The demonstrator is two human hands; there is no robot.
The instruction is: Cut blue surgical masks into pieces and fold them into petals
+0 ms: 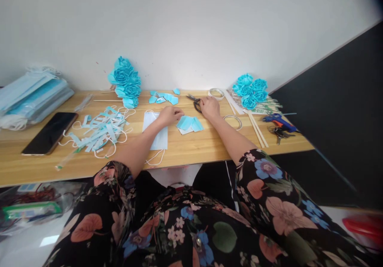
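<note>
My right hand [210,107] has its fingers closed over the handles of a pair of scissors [196,103], which lie on the table with the blades pointing to the back left. My left hand [170,115] hovers above a blue face mask [160,138], its fingers curled together at the edge of some cut mask pieces [190,123]. Whether anything is between those fingertips I cannot make out. The cut pieces are light blue with some white beneath. More small blue petal-shaped pieces [164,98] lie behind my left hand.
Mask strips and ear loops [103,129] are heaped at left, near a phone [50,133] and stacked masks [32,95]. Blue paper-like roses [124,81] stand at the wall; more roses [249,91] lie right. Tape rolls [232,122], sticks [257,129] and a glue gun [279,122] are rightward.
</note>
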